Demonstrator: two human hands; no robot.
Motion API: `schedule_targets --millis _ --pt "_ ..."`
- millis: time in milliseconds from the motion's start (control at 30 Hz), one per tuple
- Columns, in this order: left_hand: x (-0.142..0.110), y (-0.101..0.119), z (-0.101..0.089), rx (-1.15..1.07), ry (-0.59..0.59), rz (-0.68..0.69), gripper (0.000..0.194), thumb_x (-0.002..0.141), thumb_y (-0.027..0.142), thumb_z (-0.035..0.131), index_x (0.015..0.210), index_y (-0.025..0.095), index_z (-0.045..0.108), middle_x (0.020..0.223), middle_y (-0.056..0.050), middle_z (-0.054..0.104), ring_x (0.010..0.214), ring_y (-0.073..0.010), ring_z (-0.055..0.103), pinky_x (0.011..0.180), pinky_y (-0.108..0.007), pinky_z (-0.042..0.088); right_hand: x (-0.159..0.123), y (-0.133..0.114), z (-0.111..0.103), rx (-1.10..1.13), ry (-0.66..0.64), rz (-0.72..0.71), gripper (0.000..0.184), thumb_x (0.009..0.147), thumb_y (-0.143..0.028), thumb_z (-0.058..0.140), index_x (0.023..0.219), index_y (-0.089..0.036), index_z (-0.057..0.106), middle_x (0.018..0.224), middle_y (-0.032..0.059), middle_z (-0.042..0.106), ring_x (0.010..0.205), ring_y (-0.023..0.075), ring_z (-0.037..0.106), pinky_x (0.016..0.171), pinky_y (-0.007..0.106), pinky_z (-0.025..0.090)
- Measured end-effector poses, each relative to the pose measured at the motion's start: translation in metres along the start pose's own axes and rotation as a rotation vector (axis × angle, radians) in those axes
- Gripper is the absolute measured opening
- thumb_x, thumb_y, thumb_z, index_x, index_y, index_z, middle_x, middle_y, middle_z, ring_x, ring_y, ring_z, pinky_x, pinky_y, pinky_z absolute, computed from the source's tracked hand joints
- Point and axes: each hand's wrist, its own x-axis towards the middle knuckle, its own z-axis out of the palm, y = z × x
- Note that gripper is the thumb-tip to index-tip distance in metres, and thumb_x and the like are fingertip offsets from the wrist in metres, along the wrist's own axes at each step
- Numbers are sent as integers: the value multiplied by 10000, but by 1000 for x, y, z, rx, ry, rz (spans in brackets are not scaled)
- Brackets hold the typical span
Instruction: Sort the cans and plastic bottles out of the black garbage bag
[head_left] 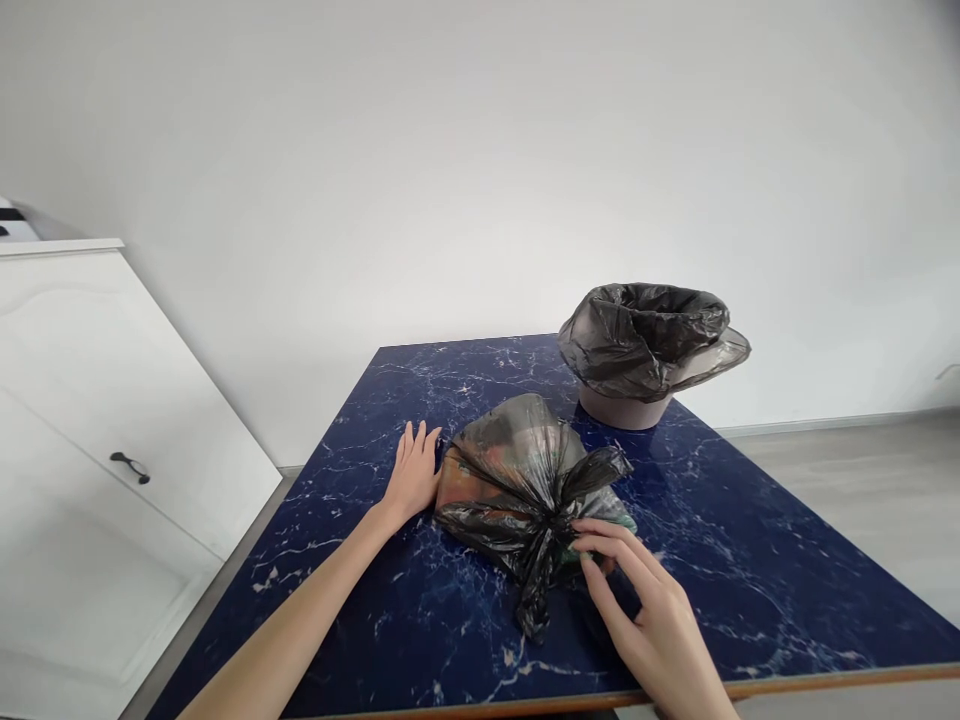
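Observation:
A filled black plastic garbage bag [510,450], knotted at the top, rests near the middle of the blue marbled table [375,620]. Its thin film lets blurry orange, green and pale contents show through. My left hand [415,470] lies against the bag's left side, fingers stretched out and the palm low on the tabletop. At the bag's right, my right hand [637,590] has its fingertips on or just beside the knot [553,520]. Those fingers are slightly bent and apart, with nothing gripped between them.
Behind the bag, to the right, stands a light-coloured bin [626,410] lined with a black bag [637,335] folded over its rim. A white cabinet [112,400] with a dark handle is on the left. The white wall [450,180] rises behind the table.

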Motion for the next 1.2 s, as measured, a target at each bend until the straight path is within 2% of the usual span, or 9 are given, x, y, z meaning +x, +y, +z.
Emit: schedule_targets --millis 67,133,200,333,500,767,1000,1100,1200 --pt "0 1 0 1 6 3 579 1029 413 704 1552 227 540 1698 -148 424 1547 -399 422 1248 -686 362 -2 8 0 58 -3 64 246 1078 -472 557 1178 -331 732 1396 77 700 1172 261 739 508 222 558" --pt "0 2 0 3 16 6 555 1033 407 701 1535 222 555 1671 -147 458 1516 -388 464 1230 -674 395 -3 17 0 116 30 110 242 1068 -496 581 1130 -316 731 1399 73 697 1216 265 717 702 259 626" --pt "0 2 0 5 25 8 530 1034 397 700 1516 217 570 1641 -147 491 1481 -376 505 1209 -658 430 -4 24 -1 185 59 151 256 1059 -519 596 1124 -304 720 1392 70 701 1257 263 696 855 287 629" --pt "-1 3 1 2 31 12 503 1032 388 707 1488 208 591 1595 -145 537 1428 -359 557 1173 -634 477 -4 30 0 258 83 215 311 1045 -554 611 1163 -285 713 1341 80 723 1306 258 666 951 279 596" --pt "-3 4 1 -20 27 8 497 1035 393 701 1485 212 594 1597 -143 535 1428 -357 556 1176 -631 473 -4 29 -1 226 74 232 364 1034 -571 618 1176 -252 721 1290 103 739 1246 271 689 951 306 598" --pt "-4 5 0 -59 -1 -4 504 1036 400 697 1494 220 589 1620 -142 512 1450 -362 533 1196 -641 447 -4 26 -5 227 60 232 346 1036 -574 613 1161 -273 728 1300 84 735 1267 274 679 972 331 591" --pt "-5 8 -3 -48 -8 -5 486 1038 399 696 1479 218 599 1595 -141 536 1416 -350 564 1172 -622 478 -6 27 -3 265 50 275 372 1019 -599 631 1172 -274 729 1321 90 717 1287 287 659 995 355 580" --pt "-5 9 -5 -36 2 -3 468 1038 391 699 1459 207 610 1554 -140 570 1370 -337 601 1136 -600 518 -7 20 -3 290 151 274 380 1009 -601 642 1168 -265 723 1342 98 706 1284 294 659 963 351 592" --pt "-6 10 -6 -31 4 -1 461 1038 389 699 1453 207 614 1547 -140 576 1362 -333 607 1130 -595 524 -4 -2 -15 284 335 309 480 961 -608 704 1306 -275 677 1460 120 649 1277 320 663 922 368 616"
